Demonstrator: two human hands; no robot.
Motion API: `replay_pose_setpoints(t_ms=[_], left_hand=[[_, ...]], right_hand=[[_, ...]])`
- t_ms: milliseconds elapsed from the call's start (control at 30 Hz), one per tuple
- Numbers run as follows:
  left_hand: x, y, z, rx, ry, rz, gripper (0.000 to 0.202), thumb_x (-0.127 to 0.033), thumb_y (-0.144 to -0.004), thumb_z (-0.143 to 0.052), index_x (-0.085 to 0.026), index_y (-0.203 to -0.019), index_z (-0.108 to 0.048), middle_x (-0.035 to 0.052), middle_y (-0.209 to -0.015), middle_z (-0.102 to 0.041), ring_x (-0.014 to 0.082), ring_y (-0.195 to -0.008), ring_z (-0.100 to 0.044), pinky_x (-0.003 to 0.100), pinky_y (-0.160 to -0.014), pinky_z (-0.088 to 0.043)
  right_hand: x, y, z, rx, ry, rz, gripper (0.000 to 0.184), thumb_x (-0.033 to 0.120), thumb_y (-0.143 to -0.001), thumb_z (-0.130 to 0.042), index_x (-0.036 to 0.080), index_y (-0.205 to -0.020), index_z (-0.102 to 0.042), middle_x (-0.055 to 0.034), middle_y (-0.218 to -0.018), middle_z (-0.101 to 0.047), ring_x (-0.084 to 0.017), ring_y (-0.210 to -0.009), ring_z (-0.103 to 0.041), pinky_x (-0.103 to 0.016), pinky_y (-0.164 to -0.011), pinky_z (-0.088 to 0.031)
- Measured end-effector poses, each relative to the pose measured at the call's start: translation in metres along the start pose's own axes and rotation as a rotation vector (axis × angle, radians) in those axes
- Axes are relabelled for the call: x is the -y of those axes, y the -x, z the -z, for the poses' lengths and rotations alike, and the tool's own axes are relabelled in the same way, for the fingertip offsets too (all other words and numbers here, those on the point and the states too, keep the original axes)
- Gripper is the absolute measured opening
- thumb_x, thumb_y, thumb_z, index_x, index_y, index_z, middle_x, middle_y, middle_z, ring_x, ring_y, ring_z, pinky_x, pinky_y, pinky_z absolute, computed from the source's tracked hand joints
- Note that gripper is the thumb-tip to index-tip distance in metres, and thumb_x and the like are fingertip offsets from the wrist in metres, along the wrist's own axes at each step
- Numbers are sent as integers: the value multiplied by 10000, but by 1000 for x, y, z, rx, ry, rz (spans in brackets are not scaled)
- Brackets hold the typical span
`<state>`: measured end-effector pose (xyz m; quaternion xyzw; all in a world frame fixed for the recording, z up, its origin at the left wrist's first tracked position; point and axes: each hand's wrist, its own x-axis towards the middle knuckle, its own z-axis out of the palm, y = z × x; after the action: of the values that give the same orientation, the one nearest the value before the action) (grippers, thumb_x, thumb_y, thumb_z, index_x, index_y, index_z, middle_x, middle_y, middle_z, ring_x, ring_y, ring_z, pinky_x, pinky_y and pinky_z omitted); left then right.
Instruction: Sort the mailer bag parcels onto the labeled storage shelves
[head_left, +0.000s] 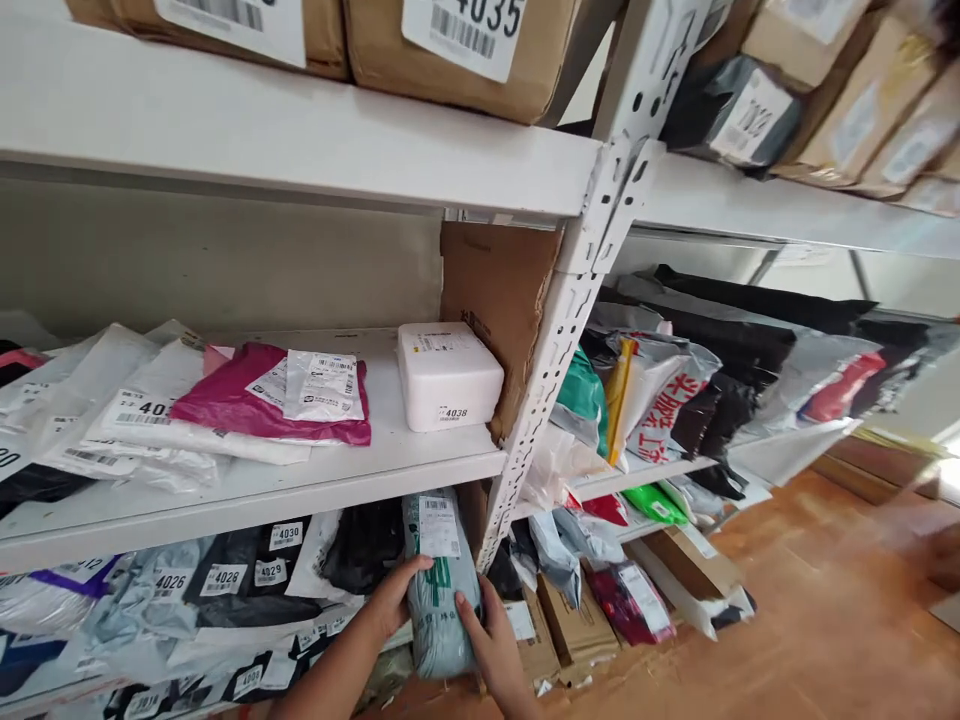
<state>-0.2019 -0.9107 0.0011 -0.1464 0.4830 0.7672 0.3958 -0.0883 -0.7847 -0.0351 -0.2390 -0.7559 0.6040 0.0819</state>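
A long grey plastic-wrapped parcel [442,630] with a white label and green print is between my two hands, its far end at the lower shelf beside the upright. My left hand [403,592] grips its left side, fingers closed against the wrap. My right hand [489,628] holds the right side, thumb lying on top. Just left of the parcel lies a black bag [366,545] on the same shelf. On the shelf above stands a white foam box [450,378] labelled 4038. A magenta mailer bag [240,395] rests to its left.
A perforated white upright [544,370] rises close on the right, with a cardboard sheet [495,300] against it. The shelf edge [300,500] runs just above the parcel. Labelled bags [221,575] crowd the lower shelf, and cartons [568,620] sit at lower right.
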Motion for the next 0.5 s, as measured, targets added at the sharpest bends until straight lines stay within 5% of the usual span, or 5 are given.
replay_pose_setpoints(t_ms=[167, 300, 500], left_hand=[[-22, -60, -23, -134, -56, -49, 148, -271, -684, -658, -174, -778, -596, 30, -652, -665, 202, -630, -654, 319, -689, -540], [-27, -83, -23, -181, -136, -57, 137, -321, -745, -586, -191, -785, -611, 54, -718, -696, 247, -828, -684, 357, -832, -536], [-41, -87, -26, -231, -1030, -236, 447, -493, -864, -465, -237, -1200, -612, 93, -1152, -692, 309, -1167, -583, 440, -973, -469]], right_hand=[[2, -63, -7, 49, 171, 134, 1031, 615, -632, -664, 28, -1414, -339, -259, -1429, -412, -384, -1375, -345, -496, -1157, -280], [-9, -87, -36, 58, 192, 42, 1156, 526, -477, -772, -18, -1390, -319, -318, -1312, -481, -467, -1322, -376, -566, -1099, -325], [-38, -89, -50, -3, 120, -8, 954, 381, -593, -644, -58, -1361, -287, -324, -1364, -415, -416, -1347, -363, -492, -1147, -282]])
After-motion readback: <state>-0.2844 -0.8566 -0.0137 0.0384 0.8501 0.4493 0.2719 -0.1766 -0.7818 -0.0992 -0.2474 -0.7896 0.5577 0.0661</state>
